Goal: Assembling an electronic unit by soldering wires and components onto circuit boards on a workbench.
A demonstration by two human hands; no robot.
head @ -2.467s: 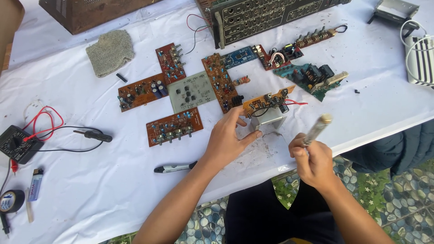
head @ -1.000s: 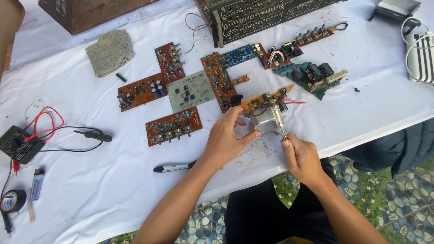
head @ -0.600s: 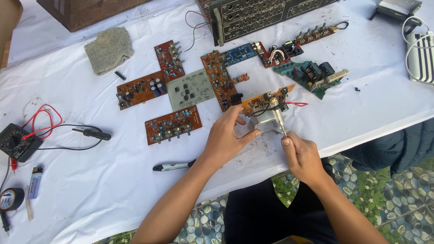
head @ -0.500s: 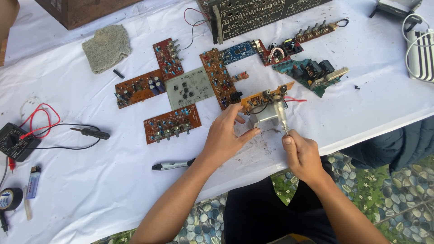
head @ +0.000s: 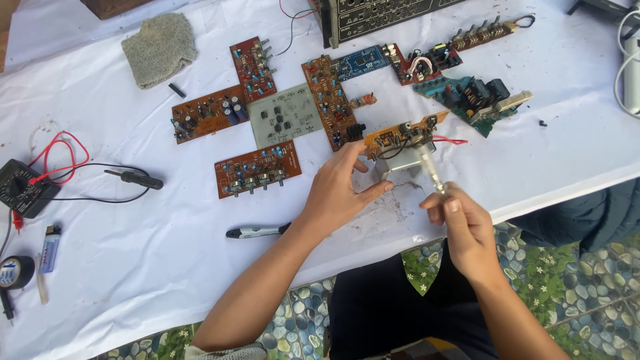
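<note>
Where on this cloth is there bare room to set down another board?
Bare cloth lies between the multimeter and the left hand, below the lowest brown board around the pen. Another patch sits right of the green board. The centre is crowded with circuit boards, and both hands work at the metal part.

- A black tape roll [head: 15, 272] with a round blue-and-white label lies at the table's [head: 133, 267] left edge.
- Just beside it lies a small lighter [head: 49, 248] with a blue-and-white label.
</note>
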